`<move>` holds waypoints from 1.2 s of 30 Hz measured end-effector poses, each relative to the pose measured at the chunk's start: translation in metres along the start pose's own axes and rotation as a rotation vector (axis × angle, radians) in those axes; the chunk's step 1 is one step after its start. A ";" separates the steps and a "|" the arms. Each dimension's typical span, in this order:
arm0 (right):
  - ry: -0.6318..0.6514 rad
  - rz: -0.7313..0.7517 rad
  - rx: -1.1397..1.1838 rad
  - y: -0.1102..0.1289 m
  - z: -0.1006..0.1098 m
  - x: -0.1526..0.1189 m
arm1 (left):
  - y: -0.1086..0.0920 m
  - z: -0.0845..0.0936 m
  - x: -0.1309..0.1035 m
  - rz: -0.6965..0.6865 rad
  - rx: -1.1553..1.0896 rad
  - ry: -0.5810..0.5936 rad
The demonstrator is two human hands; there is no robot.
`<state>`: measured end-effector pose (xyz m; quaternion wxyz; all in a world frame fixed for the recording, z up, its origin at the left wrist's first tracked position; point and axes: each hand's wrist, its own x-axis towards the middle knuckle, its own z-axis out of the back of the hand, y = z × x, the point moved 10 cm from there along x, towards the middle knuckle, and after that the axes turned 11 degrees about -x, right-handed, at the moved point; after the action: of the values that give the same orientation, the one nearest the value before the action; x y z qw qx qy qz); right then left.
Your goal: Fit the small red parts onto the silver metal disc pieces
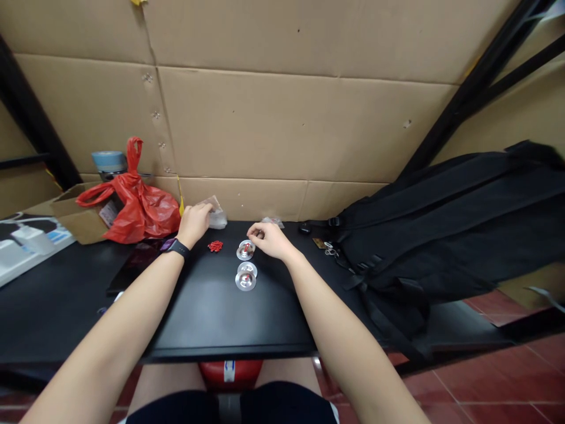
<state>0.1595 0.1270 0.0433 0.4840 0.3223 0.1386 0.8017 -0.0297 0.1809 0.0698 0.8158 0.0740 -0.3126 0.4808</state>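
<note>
My left hand (196, 222), with a dark watch on the wrist, has its fingers closed on the edge of a clear plastic bag (217, 219). My right hand (266, 237) is curled just above and right of a shiny metal disc piece (245, 251) with a red middle. Its thumb and fingertips are close together, and anything between them is too small to make out. A second disc piece (246, 280), also red at its centre, lies nearer the front. Left of the discs sits a small pile of red parts (215, 247).
A red plastic bag (152, 215) and cardboard box (83, 221) stand at left, near a white power strip (33, 250). A black backpack (450, 218) fills the right side. Keys (329, 248) lie beside it. Another clear bag (273, 222) rests by the cardboard wall (273, 129).
</note>
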 end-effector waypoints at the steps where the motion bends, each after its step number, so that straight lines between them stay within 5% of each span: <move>1: -0.001 0.002 -0.002 0.000 0.000 0.000 | 0.001 0.002 0.000 0.006 -0.008 -0.013; 13: 0.026 0.003 0.002 -0.003 -0.006 0.001 | 0.001 -0.020 -0.004 -0.039 0.020 0.105; 23: 0.041 0.000 -0.016 -0.006 -0.007 0.001 | 0.016 -0.056 -0.003 0.115 0.003 0.288; 36: 0.008 0.031 -0.054 -0.004 0.011 0.000 | 0.020 -0.076 0.025 0.073 -0.014 0.220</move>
<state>0.1691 0.1276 0.0492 0.4793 0.3079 0.1140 0.8139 -0.0045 0.2415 0.0207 0.8276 0.0036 -0.2271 0.5133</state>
